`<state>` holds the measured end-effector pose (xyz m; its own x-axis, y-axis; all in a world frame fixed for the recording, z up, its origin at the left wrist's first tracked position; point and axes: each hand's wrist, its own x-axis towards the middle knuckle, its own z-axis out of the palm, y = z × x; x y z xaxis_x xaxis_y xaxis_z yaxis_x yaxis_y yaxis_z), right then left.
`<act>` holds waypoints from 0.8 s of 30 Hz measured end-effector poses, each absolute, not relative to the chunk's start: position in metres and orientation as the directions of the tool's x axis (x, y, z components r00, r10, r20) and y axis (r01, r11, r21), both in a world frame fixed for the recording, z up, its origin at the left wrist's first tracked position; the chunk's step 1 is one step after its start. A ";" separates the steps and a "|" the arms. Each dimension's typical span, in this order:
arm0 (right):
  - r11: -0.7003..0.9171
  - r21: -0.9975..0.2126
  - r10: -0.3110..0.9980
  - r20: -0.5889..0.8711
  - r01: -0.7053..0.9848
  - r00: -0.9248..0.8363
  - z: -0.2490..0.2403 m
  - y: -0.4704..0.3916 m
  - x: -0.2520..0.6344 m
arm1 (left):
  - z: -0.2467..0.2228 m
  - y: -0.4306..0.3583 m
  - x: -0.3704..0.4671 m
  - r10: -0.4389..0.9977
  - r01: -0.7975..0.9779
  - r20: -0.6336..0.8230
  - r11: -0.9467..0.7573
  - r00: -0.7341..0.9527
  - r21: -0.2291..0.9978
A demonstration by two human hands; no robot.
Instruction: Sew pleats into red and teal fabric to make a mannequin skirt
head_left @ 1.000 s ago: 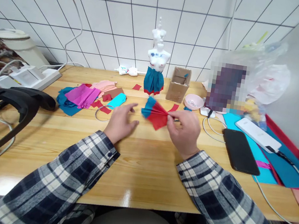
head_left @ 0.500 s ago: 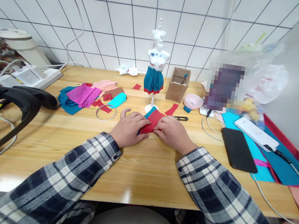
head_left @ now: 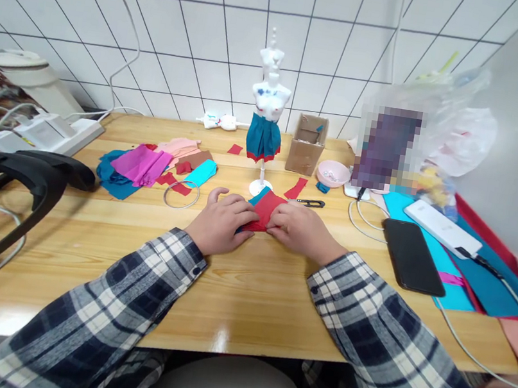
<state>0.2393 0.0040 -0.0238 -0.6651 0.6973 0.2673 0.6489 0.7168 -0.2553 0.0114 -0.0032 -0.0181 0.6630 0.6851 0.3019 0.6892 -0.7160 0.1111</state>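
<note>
A red piece of cloth (head_left: 268,209) with a teal edge lies on the table between my hands, folded or pleated at its near left side. My left hand (head_left: 223,222) holds that side, fingers bent over the top and thumb along the near edge. At the right end, my right hand (head_left: 305,230) pinches the near edge between thumb and fingers; its fingertips are partly hidden. Just behind the cloth stands a small white dress form (head_left: 272,100) wearing a teal skirt (head_left: 264,135) with a red hem. Black thread snips (head_left: 311,203) lie beyond my right hand.
Left of my hands are a metal ring (head_left: 180,205), a magenta cloth (head_left: 141,165) among scraps, and a black headset (head_left: 33,206). Behind stand a cardboard box (head_left: 304,155) and a pink bowl (head_left: 320,174). A black phone (head_left: 412,259) and a white power bank (head_left: 443,228) lie right.
The whole view has shifted slightly, so most things sit a little further left. Both hands keep their hold on the cloth, with only slight finger movement.
</note>
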 end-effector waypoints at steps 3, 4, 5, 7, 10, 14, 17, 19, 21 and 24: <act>0.732 -0.239 0.681 0.251 0.638 -0.688 -0.021 0.002 0.239 | -0.020 -0.002 0.010 0.678 0.690 0.294 -0.720 0.674 0.079; 0.736 -0.235 0.677 0.242 0.635 -0.695 -0.021 0.001 0.238 | -0.020 -0.001 0.010 0.671 0.686 0.295 -0.725 0.680 0.065; 0.737 -0.231 0.675 0.232 0.635 -0.700 -0.021 0.001 0.238 | -0.020 -0.001 0.010 0.658 0.676 0.296 -0.735 0.692 0.053; 0.733 -0.233 0.680 0.209 0.639 -0.703 -0.021 0.001 0.238 | -0.019 0.000 0.010 0.627 0.646 0.285 -0.762 0.725 0.034; 0.706 -0.266 0.705 0.169 0.656 -0.689 -0.023 0.003 0.239 | -0.017 0.001 0.009 0.609 0.621 0.231 -0.783 0.759 0.027; 0.665 -0.346 0.730 0.115 0.662 -0.673 -0.027 0.005 0.241 | -0.017 0.002 0.006 0.620 0.624 0.197 -0.780 0.760 0.048; 0.620 -0.390 0.765 0.110 0.681 -0.634 -0.026 0.004 0.240 | -0.018 0.003 0.004 0.624 0.631 0.195 -0.775 0.756 0.034; 0.593 -0.401 0.791 0.127 0.698 -0.599 -0.024 0.002 0.239 | -0.019 0.004 0.004 0.623 0.631 0.198 -0.775 0.757 0.029; 0.590 -0.399 0.795 0.135 0.702 -0.591 -0.023 0.000 0.238 | -0.019 0.004 0.004 0.625 0.632 0.199 -0.774 0.755 0.037; 0.600 -0.396 0.784 0.120 0.695 -0.609 -0.023 -0.001 0.236 | -0.019 0.004 0.005 0.643 0.642 0.183 -0.763 0.744 0.071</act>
<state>0.2360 -0.0015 -0.0234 -0.6086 0.7843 0.1202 0.6950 0.6000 -0.3963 0.0046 0.0035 -0.0185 0.7438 0.6427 0.1833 0.6420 -0.7634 0.0714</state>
